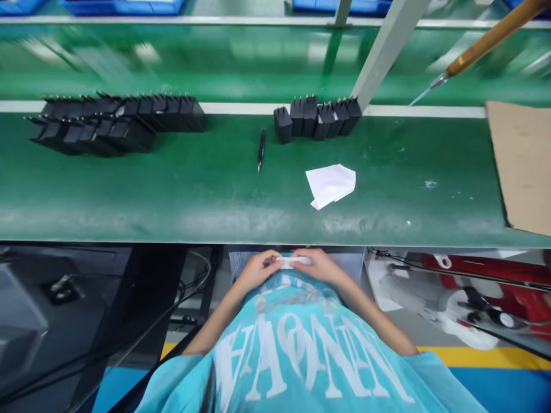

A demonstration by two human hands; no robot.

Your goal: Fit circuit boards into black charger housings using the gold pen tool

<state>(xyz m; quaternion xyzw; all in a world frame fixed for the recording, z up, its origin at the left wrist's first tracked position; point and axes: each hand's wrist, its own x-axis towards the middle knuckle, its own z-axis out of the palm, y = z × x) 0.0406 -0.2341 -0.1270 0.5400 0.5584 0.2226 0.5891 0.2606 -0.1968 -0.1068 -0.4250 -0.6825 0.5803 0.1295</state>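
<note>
Close to my body, below the bench's front edge, both hands hold a small white strip-like item [294, 261]. My left hand [263, 267] pinches its left end, and something small and dark shows at those fingers. The other end is gripped by my right hand [316, 264]. What the white item is exactly is too small to tell. On the bench ahead lie a crumpled white paper [331, 184] and a black pen-like tool [261, 150].
Black power adapters with upright pins stand in a large group [116, 123] at left and a smaller group [316, 119] near the middle. A cardboard sheet [523, 166] lies at right. A screwdriver-like tool with an amber handle [491, 43] hangs at upper right, near a slanted metal post [390, 51].
</note>
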